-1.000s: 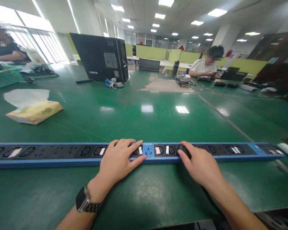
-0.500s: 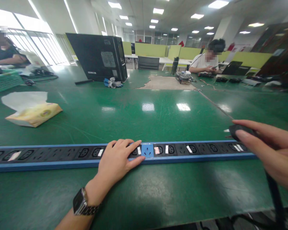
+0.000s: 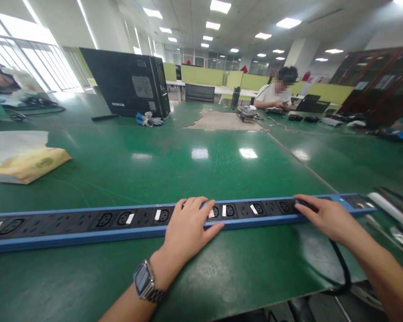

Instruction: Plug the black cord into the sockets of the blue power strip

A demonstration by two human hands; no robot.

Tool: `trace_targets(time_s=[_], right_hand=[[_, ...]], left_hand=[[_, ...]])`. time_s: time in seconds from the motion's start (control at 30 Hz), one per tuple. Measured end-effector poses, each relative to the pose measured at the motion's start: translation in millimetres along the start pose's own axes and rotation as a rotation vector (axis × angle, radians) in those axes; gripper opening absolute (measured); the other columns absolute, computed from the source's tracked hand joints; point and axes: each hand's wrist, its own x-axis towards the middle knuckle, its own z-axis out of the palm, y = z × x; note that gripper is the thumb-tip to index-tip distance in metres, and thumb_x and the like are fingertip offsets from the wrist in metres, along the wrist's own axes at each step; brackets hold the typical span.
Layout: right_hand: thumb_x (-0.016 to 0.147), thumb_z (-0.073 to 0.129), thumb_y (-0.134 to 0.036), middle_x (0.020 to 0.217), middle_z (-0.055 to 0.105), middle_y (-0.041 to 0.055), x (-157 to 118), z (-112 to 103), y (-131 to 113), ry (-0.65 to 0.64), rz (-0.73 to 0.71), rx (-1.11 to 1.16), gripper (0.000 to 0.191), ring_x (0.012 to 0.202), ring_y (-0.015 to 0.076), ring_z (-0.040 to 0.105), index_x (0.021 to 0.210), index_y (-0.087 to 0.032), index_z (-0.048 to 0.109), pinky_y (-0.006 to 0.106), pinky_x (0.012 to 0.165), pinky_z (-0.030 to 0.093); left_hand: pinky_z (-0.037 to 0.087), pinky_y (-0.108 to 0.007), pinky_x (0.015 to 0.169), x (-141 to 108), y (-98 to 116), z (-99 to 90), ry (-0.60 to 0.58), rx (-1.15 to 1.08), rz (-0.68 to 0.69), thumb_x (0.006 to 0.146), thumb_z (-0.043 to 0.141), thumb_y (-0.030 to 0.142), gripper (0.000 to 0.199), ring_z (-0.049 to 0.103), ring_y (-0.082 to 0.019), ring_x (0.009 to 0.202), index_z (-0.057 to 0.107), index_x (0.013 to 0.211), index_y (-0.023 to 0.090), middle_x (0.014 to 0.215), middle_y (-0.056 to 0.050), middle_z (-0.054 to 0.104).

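Right-hand grip is clasped round a black plug; a power strip is touched by the spread left hand; ceiling lights are mirrored in the scratched desk.

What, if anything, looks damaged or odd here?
The green tabletop has a jagged pale patch beyond the blue power strip, right of the computer tower, where the green covering appears missing.
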Motion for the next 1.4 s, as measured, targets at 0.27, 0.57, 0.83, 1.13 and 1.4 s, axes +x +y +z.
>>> trace_targets(time_s=[0.27,0.57,0.83,1.13,1.4], right_hand=[[0.089,0.042,-0.049,0.093,0.074,0.0111,-8,18,-1,0.138,-0.068,-0.111,0.050,0.077,0.0258,0.069,0.118,-0.016,0.067,0.036,0.073,0.051],[0.080,0.054,-0.052,0.092,0.074,0.0027,-11,-69,2,0.363,0.244,0.033,0.045,0.071,0.0191,0.065,0.115,-0.028,0.069,0.029,0.064,0.046],[0.082,0.053,-0.046,0.104,0.073,0.0089,3,-41,74,0.042,0.189,0.078,0.041,0.095,0.0261,0.066,0.108,-0.021,0.073,0.033,0.081,0.046],[0.085,0.050,-0.042,0.107,0.072,0.0111,14,-44,99,0.023,0.219,0.024,0.043,0.096,0.0248,0.066,0.113,-0.017,0.072,0.031,0.083,0.044],[0.083,0.050,-0.044,0.111,0.071,0.0105,21,-34,108,-0.035,0.112,0.043,0.043,0.101,0.0260,0.065,0.109,-0.017,0.071,0.032,0.091,0.044]], left_hand=[[0.036,-0.047,0.097,-1,0,2.1,-0.007,0.023,0.004,0.088,0.047,0.056,0.051,0.053,-0.027,0.112,0.055,0.128,0.025,0.123,-0.007,0.062],[0.038,-0.045,0.093,2,-1,0.7,-0.016,0.022,-0.022,0.086,0.050,0.056,0.049,0.055,-0.026,0.107,0.058,0.125,0.027,0.118,-0.006,0.063],[0.035,-0.047,0.097,1,-3,3.1,-0.009,0.058,0.004,0.083,0.052,0.060,0.055,0.053,-0.028,0.114,0.056,0.128,0.027,0.122,-0.007,0.062],[0.039,-0.046,0.092,2,-6,5.6,0.005,0.097,0.023,0.084,0.052,0.059,0.054,0.056,-0.027,0.109,0.057,0.128,0.027,0.119,-0.007,0.063],[0.040,-0.045,0.092,2,-7,6.2,0.027,0.114,0.033,0.083,0.053,0.059,0.054,0.057,-0.027,0.108,0.057,0.128,0.028,0.119,-0.007,0.064]])
